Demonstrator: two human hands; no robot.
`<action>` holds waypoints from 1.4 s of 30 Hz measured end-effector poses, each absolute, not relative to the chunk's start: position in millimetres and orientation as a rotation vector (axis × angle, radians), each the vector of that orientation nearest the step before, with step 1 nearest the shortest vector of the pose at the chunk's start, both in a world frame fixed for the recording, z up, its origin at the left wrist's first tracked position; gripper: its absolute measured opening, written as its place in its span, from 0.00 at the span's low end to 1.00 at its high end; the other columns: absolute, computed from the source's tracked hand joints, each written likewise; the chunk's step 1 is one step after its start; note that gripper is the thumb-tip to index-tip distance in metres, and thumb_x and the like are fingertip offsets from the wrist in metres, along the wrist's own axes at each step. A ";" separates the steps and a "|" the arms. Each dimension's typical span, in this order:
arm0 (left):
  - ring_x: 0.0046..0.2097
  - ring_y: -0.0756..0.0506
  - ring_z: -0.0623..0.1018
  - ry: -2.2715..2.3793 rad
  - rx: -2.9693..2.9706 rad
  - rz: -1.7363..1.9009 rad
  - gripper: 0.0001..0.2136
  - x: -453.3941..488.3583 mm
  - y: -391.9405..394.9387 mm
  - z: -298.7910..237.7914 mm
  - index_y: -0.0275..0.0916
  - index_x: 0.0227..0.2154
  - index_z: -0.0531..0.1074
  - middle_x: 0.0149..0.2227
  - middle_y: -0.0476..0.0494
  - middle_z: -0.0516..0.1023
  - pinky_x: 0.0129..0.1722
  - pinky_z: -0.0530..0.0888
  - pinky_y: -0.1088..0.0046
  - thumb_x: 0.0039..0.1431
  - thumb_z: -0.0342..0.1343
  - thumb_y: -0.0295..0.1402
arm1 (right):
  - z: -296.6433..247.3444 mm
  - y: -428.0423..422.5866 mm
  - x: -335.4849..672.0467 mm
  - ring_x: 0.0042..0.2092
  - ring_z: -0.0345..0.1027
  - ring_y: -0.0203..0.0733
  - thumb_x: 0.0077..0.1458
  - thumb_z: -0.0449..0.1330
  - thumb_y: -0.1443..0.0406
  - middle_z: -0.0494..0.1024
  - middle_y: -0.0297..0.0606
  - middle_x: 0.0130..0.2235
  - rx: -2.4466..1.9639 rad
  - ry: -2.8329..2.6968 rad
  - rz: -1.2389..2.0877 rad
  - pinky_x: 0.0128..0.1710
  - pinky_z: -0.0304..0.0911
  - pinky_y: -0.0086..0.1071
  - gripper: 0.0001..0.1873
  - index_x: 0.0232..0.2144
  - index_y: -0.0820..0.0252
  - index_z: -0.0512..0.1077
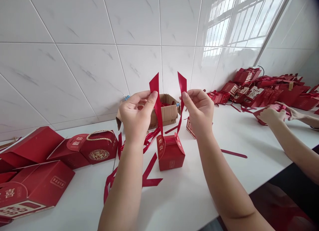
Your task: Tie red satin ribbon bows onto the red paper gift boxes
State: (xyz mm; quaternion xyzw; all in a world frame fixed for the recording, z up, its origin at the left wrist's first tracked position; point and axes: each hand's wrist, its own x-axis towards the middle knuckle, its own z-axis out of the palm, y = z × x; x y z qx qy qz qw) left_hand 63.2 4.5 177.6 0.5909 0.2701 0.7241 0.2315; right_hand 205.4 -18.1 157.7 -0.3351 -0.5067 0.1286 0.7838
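Observation:
A small red gift box stands upright on the white table in front of me. A red ribbon runs through its top, and its two ends rise up from the box. My left hand pinches one end between thumb and fingers. The other end is pinched in my right hand, level with the left. Both tips stick up above my fingers, and the two strands are apart, not crossed. Loose red ribbons lie on the table left of the box, partly behind my left forearm.
Larger red boxes fill the left side, one with a rope handle. Behind my hands is an open cardboard box. A red strip lies to the right. Beyond it, a co-worker's hands hold something red beside piled red boxes.

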 end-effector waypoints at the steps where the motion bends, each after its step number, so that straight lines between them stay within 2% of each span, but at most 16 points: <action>1: 0.28 0.50 0.73 0.737 1.620 1.983 0.07 63.4 4.7 177.4 0.41 0.27 0.78 0.23 0.49 0.75 0.28 0.71 0.74 0.48 0.64 0.39 | 157.6 -18.1 204.4 0.33 0.71 0.34 0.52 0.63 0.60 0.73 0.32 0.29 -0.725 -1.097 0.278 0.33 0.67 0.30 0.08 0.29 0.57 0.69; 13: 0.30 0.50 0.75 0.709 1.590 1.897 0.08 66.7 6.4 175.5 0.40 0.29 0.79 0.26 0.48 0.78 0.31 0.72 0.74 0.47 0.65 0.38 | 158.5 -18.5 197.8 0.35 0.74 0.36 0.54 0.61 0.59 0.75 0.33 0.29 -0.679 -1.103 0.331 0.36 0.68 0.31 0.10 0.30 0.57 0.67; 26: 0.31 0.50 0.76 0.733 1.511 1.857 0.08 65.0 4.0 176.4 0.40 0.28 0.79 0.27 0.48 0.79 0.33 0.73 0.75 0.47 0.65 0.39 | 159.1 -20.4 196.3 0.32 0.73 0.35 0.57 0.59 0.62 0.74 0.30 0.26 -0.633 -1.127 0.363 0.34 0.68 0.30 0.07 0.30 0.57 0.64; 33: 0.31 0.50 0.75 0.692 1.564 1.855 0.08 65.1 -3.8 178.5 0.40 0.29 0.80 0.27 0.48 0.79 0.33 0.73 0.76 0.46 0.66 0.38 | 162.4 -28.7 193.0 0.27 0.71 0.33 0.57 0.59 0.62 0.72 0.27 0.22 -0.582 -1.207 0.463 0.28 0.66 0.29 0.09 0.30 0.56 0.62; 42: 0.31 0.51 0.76 0.643 1.611 1.912 0.06 64.4 -1.3 177.1 0.42 0.28 0.79 0.27 0.50 0.78 0.32 0.73 0.77 0.47 0.67 0.36 | 161.9 -27.1 194.4 0.28 0.71 0.33 0.58 0.58 0.60 0.72 0.28 0.24 -0.597 -1.204 0.420 0.30 0.68 0.30 0.09 0.30 0.55 0.61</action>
